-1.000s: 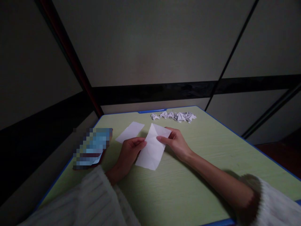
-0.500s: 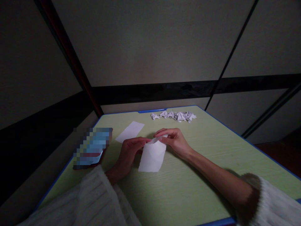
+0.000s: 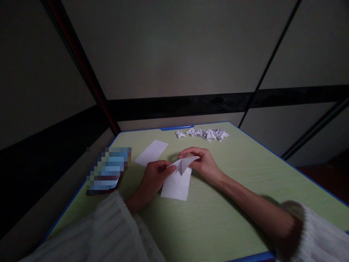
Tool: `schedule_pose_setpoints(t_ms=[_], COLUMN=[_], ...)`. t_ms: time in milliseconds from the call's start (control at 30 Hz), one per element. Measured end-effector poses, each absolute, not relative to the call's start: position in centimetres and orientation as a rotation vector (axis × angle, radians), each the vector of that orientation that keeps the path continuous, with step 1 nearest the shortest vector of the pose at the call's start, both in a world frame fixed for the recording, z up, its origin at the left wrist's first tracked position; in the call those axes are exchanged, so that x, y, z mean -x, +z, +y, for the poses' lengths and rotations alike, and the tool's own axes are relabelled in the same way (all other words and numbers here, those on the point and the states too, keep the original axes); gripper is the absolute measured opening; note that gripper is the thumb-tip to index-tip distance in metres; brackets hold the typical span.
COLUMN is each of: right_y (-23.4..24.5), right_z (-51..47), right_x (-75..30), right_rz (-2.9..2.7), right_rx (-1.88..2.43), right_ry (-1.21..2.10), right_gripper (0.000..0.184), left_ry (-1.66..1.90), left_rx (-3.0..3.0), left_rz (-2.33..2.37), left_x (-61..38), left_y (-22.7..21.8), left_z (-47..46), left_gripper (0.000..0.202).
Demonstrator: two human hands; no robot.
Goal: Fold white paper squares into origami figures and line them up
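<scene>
A white sheet of paper lies on the green table in front of me, its far end folded up into a point. My left hand pinches the left side of that folded end. My right hand pinches the right side, fingers curled over the flap. Both hands are closed on the paper. Both arms wear white knitted sleeves.
A second flat white sheet lies beyond my left hand. A row of several small folded paper pieces sits at the table's far edge. A blurred blue object rests at the left edge. Dim wall panels stand behind.
The sheet lay nearly flat a second ago. Its far end has been lifted and folded toward me into a raised pointed flap, with both hands moving closer together.
</scene>
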State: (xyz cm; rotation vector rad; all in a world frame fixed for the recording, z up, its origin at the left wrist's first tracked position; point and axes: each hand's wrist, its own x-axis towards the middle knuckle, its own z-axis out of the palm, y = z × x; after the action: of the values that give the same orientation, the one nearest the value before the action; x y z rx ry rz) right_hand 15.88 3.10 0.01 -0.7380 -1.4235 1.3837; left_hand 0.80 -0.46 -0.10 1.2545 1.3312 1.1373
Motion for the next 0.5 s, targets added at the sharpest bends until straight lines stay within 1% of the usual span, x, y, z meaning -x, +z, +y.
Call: schedule_pose_setpoints(t_ms=[200, 367, 500], right_y=[-0.56, -0.14, 0.25], right_z=[2.98, 2.46, 2.17], right_x=[-15.59, -15.27, -14.97], right_rz=[-1.390, -1.368, -1.337], right_rx=[0.732, 0.812, 0.808], right_ry=[1.585, 1.599, 1.621], right_gripper=[0.023, 0.020, 0.019], left_ry=[1.217, 1.245, 1.237], left_rx=[-1.375, -1.468, -1.465], left_rz=[1.385, 1.364, 1.348], left_x=[-0.75, -0.92, -0.95], left_y=[0.09, 0.28, 0.38], left_z=[-0.75, -1.07, -1.26], left_gripper=[0.019, 0.017, 0.009])
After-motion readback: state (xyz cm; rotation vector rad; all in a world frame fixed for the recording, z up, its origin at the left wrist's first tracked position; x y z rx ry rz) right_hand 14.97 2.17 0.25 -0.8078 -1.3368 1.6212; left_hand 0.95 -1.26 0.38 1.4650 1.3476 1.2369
